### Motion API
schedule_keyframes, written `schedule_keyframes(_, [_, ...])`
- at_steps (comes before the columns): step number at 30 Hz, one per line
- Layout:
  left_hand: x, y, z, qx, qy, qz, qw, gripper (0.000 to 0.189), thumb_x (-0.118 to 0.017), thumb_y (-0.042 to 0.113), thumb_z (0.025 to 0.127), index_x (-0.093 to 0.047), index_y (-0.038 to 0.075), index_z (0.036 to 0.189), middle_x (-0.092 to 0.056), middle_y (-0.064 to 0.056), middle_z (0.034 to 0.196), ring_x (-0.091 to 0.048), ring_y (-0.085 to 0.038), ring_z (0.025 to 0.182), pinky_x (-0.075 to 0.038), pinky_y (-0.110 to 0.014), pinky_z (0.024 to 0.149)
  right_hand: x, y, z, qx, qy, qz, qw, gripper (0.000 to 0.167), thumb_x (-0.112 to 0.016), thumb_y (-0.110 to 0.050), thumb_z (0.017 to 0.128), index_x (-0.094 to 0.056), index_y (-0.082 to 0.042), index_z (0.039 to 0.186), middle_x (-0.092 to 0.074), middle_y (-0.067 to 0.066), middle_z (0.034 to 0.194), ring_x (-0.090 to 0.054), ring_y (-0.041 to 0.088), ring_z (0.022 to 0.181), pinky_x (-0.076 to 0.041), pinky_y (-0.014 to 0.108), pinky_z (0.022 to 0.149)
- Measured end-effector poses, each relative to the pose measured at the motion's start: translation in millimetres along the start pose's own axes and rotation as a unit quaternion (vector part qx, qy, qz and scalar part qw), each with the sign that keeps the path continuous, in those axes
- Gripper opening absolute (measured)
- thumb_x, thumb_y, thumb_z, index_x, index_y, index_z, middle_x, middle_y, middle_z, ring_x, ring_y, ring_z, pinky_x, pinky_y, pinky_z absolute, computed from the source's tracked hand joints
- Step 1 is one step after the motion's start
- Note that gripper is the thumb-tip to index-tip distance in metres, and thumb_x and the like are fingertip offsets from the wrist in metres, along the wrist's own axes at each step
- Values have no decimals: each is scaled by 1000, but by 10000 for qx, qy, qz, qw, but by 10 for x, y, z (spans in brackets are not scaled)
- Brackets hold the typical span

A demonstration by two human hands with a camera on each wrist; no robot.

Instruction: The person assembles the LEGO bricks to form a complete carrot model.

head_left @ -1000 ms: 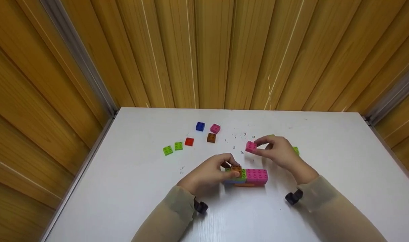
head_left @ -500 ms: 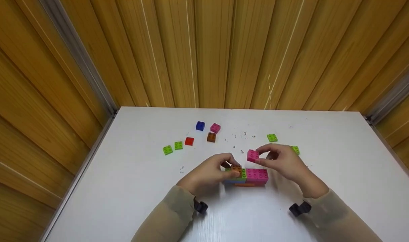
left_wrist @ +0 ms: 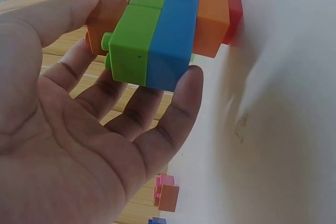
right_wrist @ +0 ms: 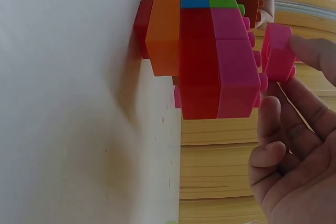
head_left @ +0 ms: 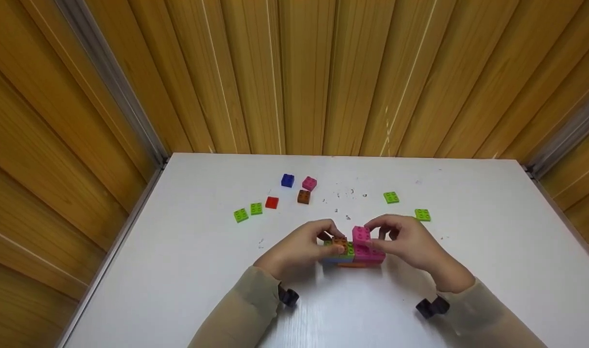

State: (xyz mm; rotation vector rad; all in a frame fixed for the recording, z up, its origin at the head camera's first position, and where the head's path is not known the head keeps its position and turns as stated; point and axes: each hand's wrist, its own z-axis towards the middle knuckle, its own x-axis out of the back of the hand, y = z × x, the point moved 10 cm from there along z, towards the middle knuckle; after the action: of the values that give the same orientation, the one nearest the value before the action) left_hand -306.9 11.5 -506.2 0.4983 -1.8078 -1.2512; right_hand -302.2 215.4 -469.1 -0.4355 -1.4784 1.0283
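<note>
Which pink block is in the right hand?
The small pink block above the stack, pinched by the right hand. The loose pink block lies beside the brown block; the other pink blocks are built into the stack.

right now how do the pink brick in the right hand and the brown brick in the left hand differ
The pink brick is vivid pink; the brown brick is a duller orange-brown. The pink brick is unseated, its underside showing in the right wrist view; the brown brick sits on the green bricks. Both are small, hand-held and studded on top.
</note>
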Motion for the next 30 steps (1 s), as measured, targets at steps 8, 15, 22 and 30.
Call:
schedule_keyframes(8, [4,12,9,-83,23,4,10000,12,-83,35,105,-76,32,114,-76,13,127,-67,-16,124,-51,-50,117,-97,-44,-22,338,-147,50,9993,24,-93,-18,94,-85,-24,115,-82,-5,108,-65,11,94,-50,27,79])
schedule_keyframes(15, [9,-8,6,-12,71,-14,10000,12,-83,34,104,-75,32,113,-76,12,129,-66,-16,127,-49,-55,121,-163,-38,-21,327,-266,-17,9991,25,-93,-22,94,-85,-27,117,-83,-7,112,-66,10,100,-49,32,89])
schedule_keyframes(22, [10,-13,3,-28,52,-81,9999,11,-83,35,104,-76,32,113,-76,12,129,-65,-15,126,-48,-53,118,-215,-12,-20,394,-294,89,9988,23,-93,-22,96,-84,-24,117,-84,-3,116,-69,13,105,-50,29,91])
schedule_keyframes(30, [16,-7,1,-61,39,0,10000,12,-83,37,104,-76,34,113,-75,13,130,-65,-15,124,-49,-50,115,-266,54,-42,166,-306,407,9986,23,-91,-23,98,-83,-24,120,-84,-1,122,-70,20,107,-57,29,95])
